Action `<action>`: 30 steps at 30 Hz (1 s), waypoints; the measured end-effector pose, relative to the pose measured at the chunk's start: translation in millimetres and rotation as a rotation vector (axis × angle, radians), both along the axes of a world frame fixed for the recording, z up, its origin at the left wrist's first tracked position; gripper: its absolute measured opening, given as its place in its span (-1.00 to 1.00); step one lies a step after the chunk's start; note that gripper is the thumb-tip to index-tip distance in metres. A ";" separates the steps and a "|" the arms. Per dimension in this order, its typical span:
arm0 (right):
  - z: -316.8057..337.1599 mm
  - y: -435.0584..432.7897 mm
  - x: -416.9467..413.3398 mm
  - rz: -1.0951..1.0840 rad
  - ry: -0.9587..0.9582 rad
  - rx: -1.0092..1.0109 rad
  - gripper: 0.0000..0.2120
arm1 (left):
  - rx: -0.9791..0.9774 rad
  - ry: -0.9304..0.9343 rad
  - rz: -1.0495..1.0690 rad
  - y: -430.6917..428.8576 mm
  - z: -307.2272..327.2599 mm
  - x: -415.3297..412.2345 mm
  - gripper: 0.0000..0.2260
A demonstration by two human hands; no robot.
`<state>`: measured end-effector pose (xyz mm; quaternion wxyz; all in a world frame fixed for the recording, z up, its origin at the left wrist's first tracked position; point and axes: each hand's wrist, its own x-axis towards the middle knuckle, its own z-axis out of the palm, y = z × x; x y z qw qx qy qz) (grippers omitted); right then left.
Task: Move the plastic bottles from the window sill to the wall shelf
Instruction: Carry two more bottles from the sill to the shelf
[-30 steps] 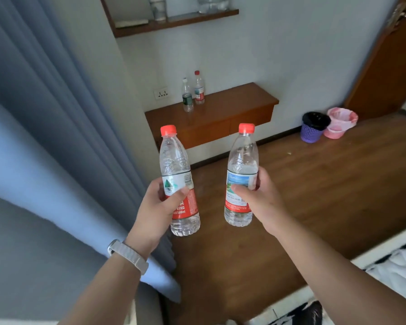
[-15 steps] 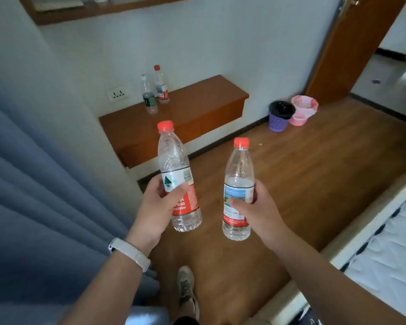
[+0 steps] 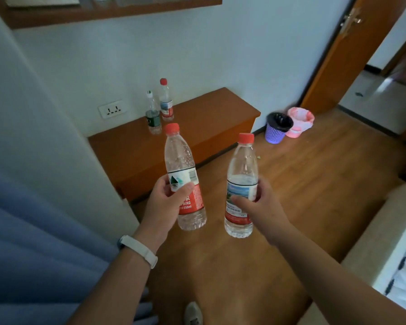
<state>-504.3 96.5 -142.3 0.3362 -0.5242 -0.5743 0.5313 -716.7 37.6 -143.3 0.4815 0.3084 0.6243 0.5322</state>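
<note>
My left hand point(image 3: 163, 202) grips a clear plastic bottle point(image 3: 182, 160) with a red cap and a red-and-white label, held upright. My right hand point(image 3: 259, 207) grips a second clear bottle point(image 3: 241, 165) with a red cap and a blue-and-red label, tilted slightly. Both hang in the air over the wooden floor, a short way apart. Ahead stands a low wooden wall shelf point(image 3: 204, 118). On its back left stand two more bottles, one with a green label point(image 3: 153, 116) and one with a red cap point(image 3: 165, 102). A higher wooden shelf point(image 3: 117, 10) runs along the top edge.
Blue curtain point(image 3: 33, 242) and a white wall corner fill the left. A purple bin point(image 3: 277, 130) and a pink bin point(image 3: 299, 121) sit on the floor by an open wooden door point(image 3: 338, 55). A bed edge point(image 3: 385, 242) lies at the right. A wall socket point(image 3: 112, 110) is beside the shelf.
The view has swung right and moved closer to the low shelf, which now looms larger. Both hands keep hold of their bottles, and the door has come into view.
</note>
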 end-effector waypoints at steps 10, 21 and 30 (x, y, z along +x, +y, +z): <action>2.0 48.0 -49.4 -0.017 -0.042 0.018 -0.55 | 0.051 -0.057 -0.045 52.0 7.7 -44.8 -0.38; -0.9 116.2 -58.4 0.017 0.016 -0.001 -0.59 | 0.041 -0.006 -0.026 110.4 1.3 -60.8 -0.40; -1.1 225.3 -28.7 0.024 0.047 -0.012 -0.57 | 0.007 0.073 0.039 214.5 4.6 -24.8 -0.51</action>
